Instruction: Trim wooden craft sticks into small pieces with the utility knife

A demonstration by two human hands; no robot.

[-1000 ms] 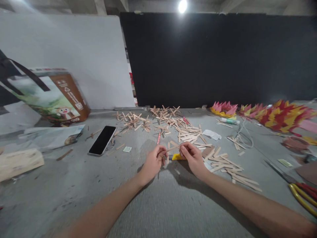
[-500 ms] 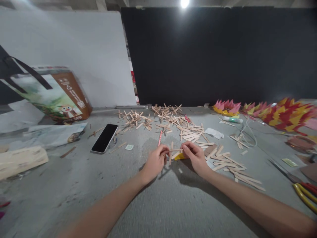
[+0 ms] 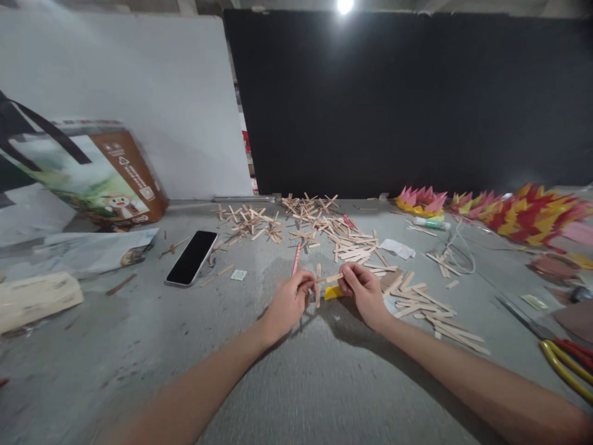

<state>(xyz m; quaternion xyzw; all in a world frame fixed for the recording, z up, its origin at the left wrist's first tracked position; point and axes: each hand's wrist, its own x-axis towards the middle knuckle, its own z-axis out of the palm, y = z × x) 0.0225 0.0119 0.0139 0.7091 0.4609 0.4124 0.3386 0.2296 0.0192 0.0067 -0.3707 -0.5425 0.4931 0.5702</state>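
Note:
Thumb and fingers of my left hand [image 3: 286, 306] pinch a cross of wooden craft sticks [image 3: 319, 299], one stick of which stands nearly upright. From the other side my right hand [image 3: 367, 298] pinches a pale craft stick [image 3: 332, 279], its free end meeting the cross; whether the two are joined I cannot tell. Just below lies a yellow item [image 3: 332, 293], partly hidden by my right hand. Loose craft sticks [image 3: 419, 303] are scattered to the right of that hand. A red-and-white strip [image 3: 296, 258] lies beyond my left hand.
Star-shaped stick pieces [image 3: 248, 221] are heaped at the back. A phone [image 3: 191, 258] and a printed bag [image 3: 109, 176] are on the left. At the right are scissors [image 3: 558, 364], a glue tube [image 3: 432, 224], a cable [image 3: 466, 250] and folded paper crafts [image 3: 532, 216].
The pale stick in my right hand has tilted, its left end now slightly lower against the cross. Both hands stay almost in place, and the view has shifted slightly.

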